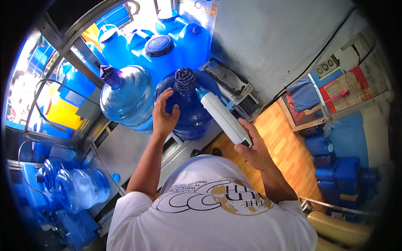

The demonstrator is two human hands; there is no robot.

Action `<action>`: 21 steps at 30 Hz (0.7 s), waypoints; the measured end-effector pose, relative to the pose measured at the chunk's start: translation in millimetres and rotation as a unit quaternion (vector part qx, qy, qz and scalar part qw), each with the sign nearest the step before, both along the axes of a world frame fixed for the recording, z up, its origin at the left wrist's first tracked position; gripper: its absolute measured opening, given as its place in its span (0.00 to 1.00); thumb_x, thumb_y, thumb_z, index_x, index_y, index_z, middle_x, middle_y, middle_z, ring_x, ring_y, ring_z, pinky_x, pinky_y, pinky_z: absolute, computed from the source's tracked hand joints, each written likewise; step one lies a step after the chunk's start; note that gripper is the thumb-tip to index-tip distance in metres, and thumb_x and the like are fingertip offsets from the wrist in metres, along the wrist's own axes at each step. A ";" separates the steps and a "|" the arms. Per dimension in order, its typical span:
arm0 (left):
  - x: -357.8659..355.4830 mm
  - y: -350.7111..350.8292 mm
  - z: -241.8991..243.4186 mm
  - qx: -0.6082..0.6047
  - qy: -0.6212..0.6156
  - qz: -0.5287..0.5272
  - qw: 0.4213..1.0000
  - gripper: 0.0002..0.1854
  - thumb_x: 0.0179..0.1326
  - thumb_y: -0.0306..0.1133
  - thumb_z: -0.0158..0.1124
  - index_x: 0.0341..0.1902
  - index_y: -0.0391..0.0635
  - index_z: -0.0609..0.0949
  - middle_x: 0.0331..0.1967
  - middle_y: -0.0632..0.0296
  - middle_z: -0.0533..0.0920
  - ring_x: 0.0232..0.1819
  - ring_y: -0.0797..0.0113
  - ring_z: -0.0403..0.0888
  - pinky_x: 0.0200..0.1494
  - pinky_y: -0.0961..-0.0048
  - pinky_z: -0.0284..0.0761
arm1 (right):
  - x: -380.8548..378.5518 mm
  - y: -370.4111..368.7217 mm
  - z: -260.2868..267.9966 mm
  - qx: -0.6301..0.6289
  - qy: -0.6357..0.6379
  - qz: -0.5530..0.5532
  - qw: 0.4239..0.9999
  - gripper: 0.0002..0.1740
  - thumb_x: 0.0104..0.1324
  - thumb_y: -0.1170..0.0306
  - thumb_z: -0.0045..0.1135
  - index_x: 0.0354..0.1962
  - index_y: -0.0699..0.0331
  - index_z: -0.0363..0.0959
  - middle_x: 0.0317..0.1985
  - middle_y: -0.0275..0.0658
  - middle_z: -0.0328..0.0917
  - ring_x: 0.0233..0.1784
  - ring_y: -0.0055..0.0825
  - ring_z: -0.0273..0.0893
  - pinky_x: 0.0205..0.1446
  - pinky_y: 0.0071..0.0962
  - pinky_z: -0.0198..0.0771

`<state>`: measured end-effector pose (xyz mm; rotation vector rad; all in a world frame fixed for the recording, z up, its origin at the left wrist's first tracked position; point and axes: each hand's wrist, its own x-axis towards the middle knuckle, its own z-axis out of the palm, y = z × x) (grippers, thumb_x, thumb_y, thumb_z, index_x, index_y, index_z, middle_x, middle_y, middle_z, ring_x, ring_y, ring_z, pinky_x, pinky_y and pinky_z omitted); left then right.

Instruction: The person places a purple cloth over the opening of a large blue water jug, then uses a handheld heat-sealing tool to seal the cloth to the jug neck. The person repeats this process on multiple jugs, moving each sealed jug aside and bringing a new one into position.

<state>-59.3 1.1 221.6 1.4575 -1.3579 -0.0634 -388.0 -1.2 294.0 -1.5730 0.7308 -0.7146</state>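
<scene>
My right hand (255,145) grips a white handheld heat gun (223,118) by its rear end. The gun's blue nozzle points at the neck of a dark blue round water jug (194,109), close beside its printed shrink seal (185,82). That seal fits snugly around the cap and neck. At the jug's left shoulder is my left hand (165,116), fingers apart and holding nothing; whether it touches the jug, I cannot tell. To the left stands a clear light-blue round water jug (128,97), with a looser, crumpled seal (110,76) over its neck.
Blue square-sided water containers (159,58) stand behind the jugs, beside a grey wall (257,40). A metal counter (125,150) bears the jugs. More round jugs (83,188) are at left. A dusty plastic frame (230,78) stands right; a black cable (311,67) runs along the wall.
</scene>
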 end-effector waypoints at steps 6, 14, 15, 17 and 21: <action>-26.4 -12.8 11.3 0.027 0.014 0.070 0.997 0.32 0.50 0.27 0.71 0.63 0.45 0.74 0.61 0.50 0.78 0.64 0.51 0.76 0.67 0.60 0.69 | -26.2 -50.8 12.0 0.055 0.004 0.063 0.996 0.42 0.64 0.69 0.62 0.72 0.69 0.52 0.64 0.44 0.66 0.67 0.28 0.64 0.71 0.29 0.57; -64.1 -64.6 25.5 0.054 0.052 0.225 0.971 0.36 0.43 0.41 0.80 0.57 0.43 0.77 0.49 0.50 0.82 0.54 0.49 0.79 0.60 0.57 0.71 | -38.0 -124.1 42.7 0.033 0.011 0.153 0.988 0.42 0.61 0.71 0.63 0.71 0.65 0.56 0.61 0.42 0.68 0.61 0.25 0.67 0.64 0.25 0.64; -64.9 -72.0 26.2 0.028 0.074 0.221 0.972 0.35 0.42 0.41 0.81 0.55 0.42 0.78 0.47 0.51 0.82 0.53 0.49 0.79 0.60 0.56 0.71 | -38.4 -132.0 45.9 0.022 0.018 0.170 0.985 0.42 0.61 0.72 0.62 0.71 0.64 0.56 0.61 0.42 0.68 0.61 0.25 0.67 0.64 0.25 0.64; -65.5 -81.8 26.7 0.043 0.108 0.265 0.957 0.34 0.40 0.41 0.82 0.51 0.43 0.79 0.44 0.52 0.84 0.51 0.49 0.81 0.58 0.57 0.73 | -41.7 -147.6 52.7 0.048 0.030 0.188 0.981 0.41 0.60 0.75 0.60 0.71 0.63 0.57 0.60 0.40 0.69 0.60 0.24 0.67 0.65 0.25 0.63; -48.7 -77.2 32.8 0.102 0.114 0.198 0.968 0.33 0.39 0.38 0.83 0.51 0.43 0.80 0.42 0.56 0.86 0.47 0.57 0.83 0.53 0.63 0.76 | -43.7 -185.3 61.3 0.016 0.042 0.226 0.973 0.41 0.58 0.73 0.60 0.70 0.63 0.59 0.59 0.38 0.70 0.60 0.22 0.67 0.66 0.24 0.61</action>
